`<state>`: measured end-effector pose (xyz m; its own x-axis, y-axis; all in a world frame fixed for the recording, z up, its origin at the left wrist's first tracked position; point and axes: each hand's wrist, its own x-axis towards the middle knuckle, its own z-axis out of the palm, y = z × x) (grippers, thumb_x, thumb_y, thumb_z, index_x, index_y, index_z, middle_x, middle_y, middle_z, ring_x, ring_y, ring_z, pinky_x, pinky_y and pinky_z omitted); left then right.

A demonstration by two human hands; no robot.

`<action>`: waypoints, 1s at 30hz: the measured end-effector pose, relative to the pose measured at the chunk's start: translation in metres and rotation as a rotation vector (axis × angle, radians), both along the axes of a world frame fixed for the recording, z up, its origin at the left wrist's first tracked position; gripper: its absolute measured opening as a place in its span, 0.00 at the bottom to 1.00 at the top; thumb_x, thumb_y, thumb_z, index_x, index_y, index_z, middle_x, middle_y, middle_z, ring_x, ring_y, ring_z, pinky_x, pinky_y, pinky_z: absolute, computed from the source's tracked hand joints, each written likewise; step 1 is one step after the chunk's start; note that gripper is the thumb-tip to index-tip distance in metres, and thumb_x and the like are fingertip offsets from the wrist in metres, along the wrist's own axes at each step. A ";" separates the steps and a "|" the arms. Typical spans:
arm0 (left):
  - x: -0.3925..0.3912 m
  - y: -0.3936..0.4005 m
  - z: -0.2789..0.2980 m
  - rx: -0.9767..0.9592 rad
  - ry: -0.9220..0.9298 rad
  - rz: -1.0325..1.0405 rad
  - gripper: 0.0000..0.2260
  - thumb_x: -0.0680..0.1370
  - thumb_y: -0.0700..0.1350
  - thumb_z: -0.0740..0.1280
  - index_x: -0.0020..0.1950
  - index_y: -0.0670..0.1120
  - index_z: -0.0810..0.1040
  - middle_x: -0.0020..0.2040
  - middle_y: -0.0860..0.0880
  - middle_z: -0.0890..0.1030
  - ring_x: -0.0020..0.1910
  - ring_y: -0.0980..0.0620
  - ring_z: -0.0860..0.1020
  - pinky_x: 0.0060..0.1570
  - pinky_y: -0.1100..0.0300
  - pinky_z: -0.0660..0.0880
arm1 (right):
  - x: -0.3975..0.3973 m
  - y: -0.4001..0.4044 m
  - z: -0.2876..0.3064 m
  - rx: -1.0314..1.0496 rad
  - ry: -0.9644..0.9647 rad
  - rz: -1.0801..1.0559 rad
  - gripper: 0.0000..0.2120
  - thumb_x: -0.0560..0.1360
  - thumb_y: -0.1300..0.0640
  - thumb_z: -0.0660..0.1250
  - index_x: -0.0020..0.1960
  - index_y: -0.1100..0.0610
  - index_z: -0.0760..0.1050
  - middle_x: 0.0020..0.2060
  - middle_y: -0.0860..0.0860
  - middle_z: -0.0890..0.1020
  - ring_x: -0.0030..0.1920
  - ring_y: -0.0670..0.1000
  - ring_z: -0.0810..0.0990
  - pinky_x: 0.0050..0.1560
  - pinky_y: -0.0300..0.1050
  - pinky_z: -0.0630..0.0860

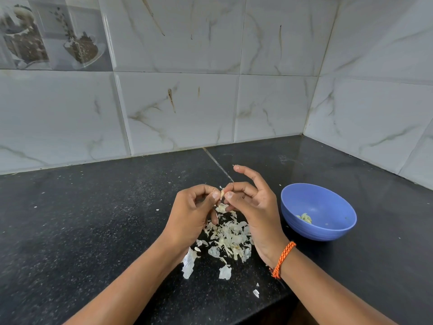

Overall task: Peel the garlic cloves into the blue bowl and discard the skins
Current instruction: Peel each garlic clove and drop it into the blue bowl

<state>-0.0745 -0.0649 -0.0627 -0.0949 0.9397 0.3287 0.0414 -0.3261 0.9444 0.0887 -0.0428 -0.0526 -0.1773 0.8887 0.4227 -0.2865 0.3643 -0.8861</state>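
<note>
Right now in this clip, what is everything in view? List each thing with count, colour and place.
blue bowl: one, blue, on the counter to the right of the hands.
peeled cloves: a few, pale yellow-green, inside the bowl; exact count unclear.
garlic clove: one, pale, pinched between both hands above the skins.
garlic skins: a loose pile plus stray flakes, off-white, on the counter under the hands.
counter: one, black speckled, across the lower view.
wall tiles: many, white marbled, behind and to the right; some at upper left bear a printed picture.
wrist band: one, orange, on the right wrist.
left hand: pinches the clove.
right hand: pinches the clove, index finger raised.
</note>
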 end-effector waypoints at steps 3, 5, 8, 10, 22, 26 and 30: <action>0.000 0.001 -0.001 0.007 0.072 0.077 0.10 0.87 0.47 0.68 0.50 0.45 0.84 0.33 0.45 0.80 0.31 0.49 0.76 0.30 0.64 0.69 | -0.001 0.001 0.001 0.046 -0.059 -0.054 0.19 0.82 0.65 0.69 0.71 0.53 0.75 0.49 0.58 0.88 0.50 0.58 0.86 0.49 0.49 0.84; 0.000 0.002 -0.002 0.007 0.126 0.130 0.09 0.87 0.48 0.67 0.50 0.47 0.83 0.31 0.48 0.80 0.29 0.52 0.77 0.31 0.66 0.70 | 0.000 0.003 -0.001 0.076 -0.092 -0.126 0.14 0.84 0.64 0.67 0.68 0.54 0.76 0.46 0.57 0.87 0.47 0.57 0.87 0.46 0.50 0.84; -0.002 0.004 -0.003 0.025 0.186 0.194 0.08 0.86 0.50 0.68 0.50 0.50 0.82 0.32 0.48 0.81 0.28 0.52 0.78 0.32 0.60 0.74 | 0.002 0.005 -0.002 0.115 -0.162 -0.224 0.13 0.81 0.64 0.71 0.63 0.54 0.77 0.42 0.55 0.86 0.44 0.53 0.86 0.46 0.50 0.84; -0.002 0.004 -0.001 0.045 0.229 0.219 0.08 0.86 0.51 0.68 0.51 0.51 0.82 0.35 0.45 0.82 0.30 0.50 0.80 0.35 0.55 0.77 | 0.003 0.005 -0.001 0.147 -0.221 -0.246 0.17 0.78 0.64 0.75 0.63 0.52 0.77 0.43 0.52 0.86 0.45 0.51 0.86 0.49 0.48 0.85; -0.001 0.002 -0.003 0.083 0.386 0.266 0.07 0.86 0.48 0.68 0.49 0.54 0.81 0.31 0.51 0.81 0.29 0.53 0.80 0.32 0.56 0.77 | 0.000 -0.001 0.005 0.314 -0.349 -0.229 0.24 0.76 0.68 0.75 0.68 0.52 0.76 0.54 0.49 0.82 0.52 0.52 0.87 0.53 0.47 0.85; 0.001 0.000 -0.003 0.106 0.394 0.240 0.07 0.86 0.48 0.67 0.49 0.54 0.81 0.31 0.50 0.81 0.30 0.49 0.81 0.34 0.52 0.78 | -0.001 -0.001 0.007 0.305 -0.327 -0.257 0.24 0.76 0.68 0.76 0.67 0.51 0.75 0.52 0.50 0.82 0.49 0.52 0.87 0.51 0.51 0.85; 0.002 -0.001 -0.001 0.072 0.230 0.109 0.10 0.88 0.50 0.65 0.50 0.49 0.81 0.31 0.48 0.80 0.28 0.48 0.76 0.31 0.60 0.69 | -0.001 -0.002 0.012 0.162 -0.165 -0.148 0.26 0.75 0.70 0.76 0.67 0.52 0.75 0.52 0.56 0.81 0.49 0.55 0.88 0.52 0.53 0.85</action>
